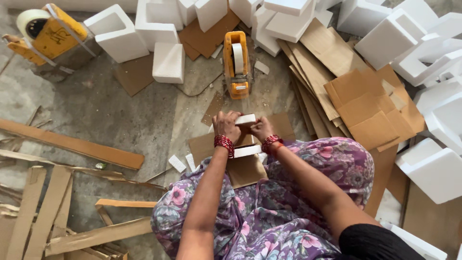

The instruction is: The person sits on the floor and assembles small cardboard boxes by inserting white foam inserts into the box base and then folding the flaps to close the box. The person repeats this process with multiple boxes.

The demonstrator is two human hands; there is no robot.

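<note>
The light, crumbly white foam piece (246, 120) is gripped at its two ends by the left hand (226, 125) and right hand (262, 129), fingers closed around it.

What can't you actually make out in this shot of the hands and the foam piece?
Head view only:
- White foam piece: its ends are hidden under the left hand and right hand.
- Cardboard sheet below: partly covered by wrists and lap.
- Yellow tape dispenser: tape end too small to tell.
- Second dispenser: blurred.
</note>
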